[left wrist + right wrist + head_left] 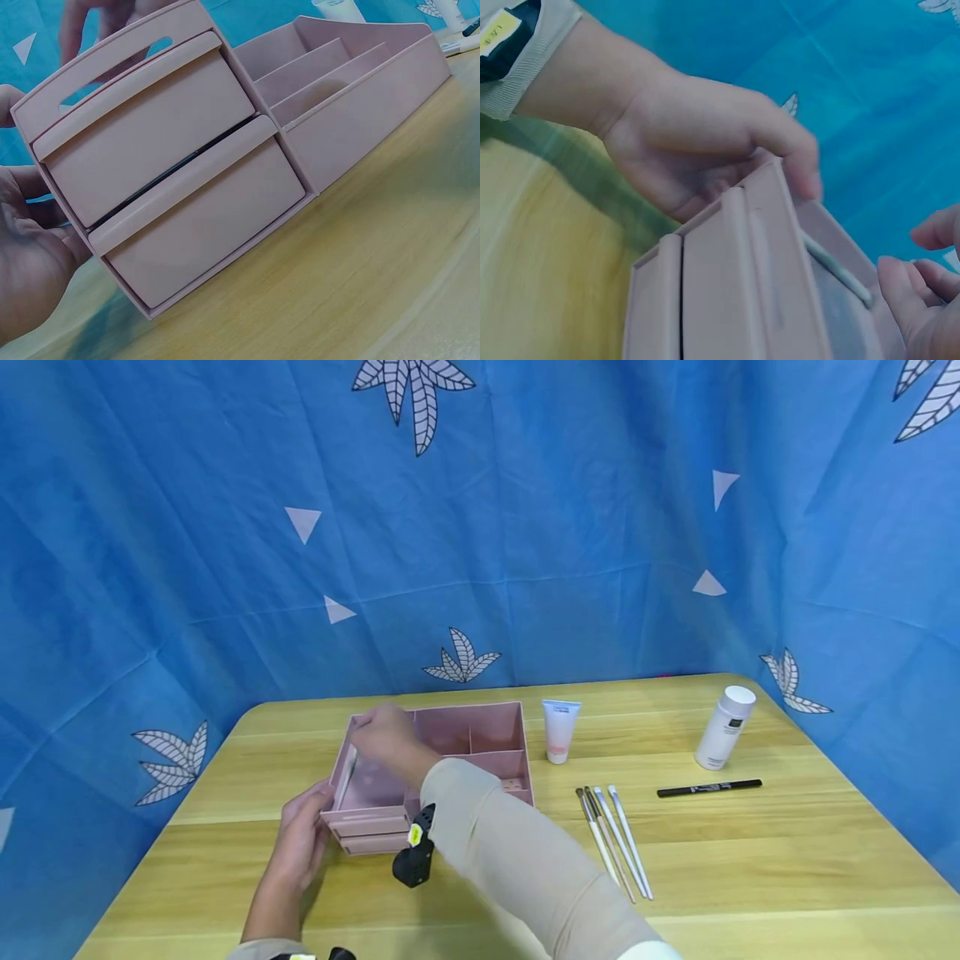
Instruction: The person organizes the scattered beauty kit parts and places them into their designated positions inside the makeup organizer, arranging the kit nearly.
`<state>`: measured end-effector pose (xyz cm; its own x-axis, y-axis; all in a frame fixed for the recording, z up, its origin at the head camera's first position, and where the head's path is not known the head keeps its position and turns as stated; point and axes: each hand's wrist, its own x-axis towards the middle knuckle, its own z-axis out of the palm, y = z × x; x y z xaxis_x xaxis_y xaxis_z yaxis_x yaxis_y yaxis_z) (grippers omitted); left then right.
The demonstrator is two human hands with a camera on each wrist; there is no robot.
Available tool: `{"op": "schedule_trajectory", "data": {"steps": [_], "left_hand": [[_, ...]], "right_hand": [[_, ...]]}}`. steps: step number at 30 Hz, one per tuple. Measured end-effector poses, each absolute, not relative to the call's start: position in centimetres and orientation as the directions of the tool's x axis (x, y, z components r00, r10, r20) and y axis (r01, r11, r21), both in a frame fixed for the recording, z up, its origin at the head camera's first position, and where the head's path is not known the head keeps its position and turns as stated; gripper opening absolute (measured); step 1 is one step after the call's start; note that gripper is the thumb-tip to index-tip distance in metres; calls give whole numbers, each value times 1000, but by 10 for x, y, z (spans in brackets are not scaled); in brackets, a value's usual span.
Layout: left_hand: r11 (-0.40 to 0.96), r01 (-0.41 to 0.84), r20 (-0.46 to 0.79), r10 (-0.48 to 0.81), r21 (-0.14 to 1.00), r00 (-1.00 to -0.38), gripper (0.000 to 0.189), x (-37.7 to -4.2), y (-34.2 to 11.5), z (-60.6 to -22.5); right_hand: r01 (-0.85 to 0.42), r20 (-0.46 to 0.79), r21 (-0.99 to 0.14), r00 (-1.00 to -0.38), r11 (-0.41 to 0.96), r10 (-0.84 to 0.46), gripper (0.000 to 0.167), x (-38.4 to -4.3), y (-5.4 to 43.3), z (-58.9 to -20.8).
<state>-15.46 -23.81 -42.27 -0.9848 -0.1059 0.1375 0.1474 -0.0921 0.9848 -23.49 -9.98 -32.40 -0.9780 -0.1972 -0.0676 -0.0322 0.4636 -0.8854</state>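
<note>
While your left hand (302, 832) grips a boxy pink plastic organiser (375, 827) on the yellow wood-grain table (225, 860), your right hand (390, 739), fingers parted, hovers near a slim white stick (346, 779) in the left compartment (381, 787); placing seems finished, withdrawing due.

Left hand (690, 124) grips the pink organizer (712, 292); right hand (928, 296) is near a pale stick (839, 271).

High head view, close wrist views, organizer (217, 217) in all

Wooden table (787, 860) bears pink organizer (375, 825), tube (560, 731), brushes (611, 843), pen (709, 788), white bottle (723, 731).
</note>
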Motion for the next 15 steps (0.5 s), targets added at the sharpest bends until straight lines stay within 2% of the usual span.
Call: {"op": "schedule_trajectory", "data": {"steps": [2, 4, 7, 15], "left_hand": [[-86, 142, 132, -108, 986, -985, 32, -155, -237, -422], [-76, 135, 127, -104, 988, -986, 41, -155, -237, -422], [-55, 125, 119, -99, 991, -988, 48, -155, -236, -421], [-23, 99, 96, -113, 995, -989, 49, -154, -236, -420]], "right_hand": [[-37, -60, -895, -977, 444, -203, 14, -237, -93, -322], [-30, -62, -914, -975, 404, -214, 8, -239, -85, -321], [-30, -58, -945, -965, 325, -257, 11, -243, -72, -322], [29, -89, -984, -937, 178, -337, 20, -253, -32, -326]]}}
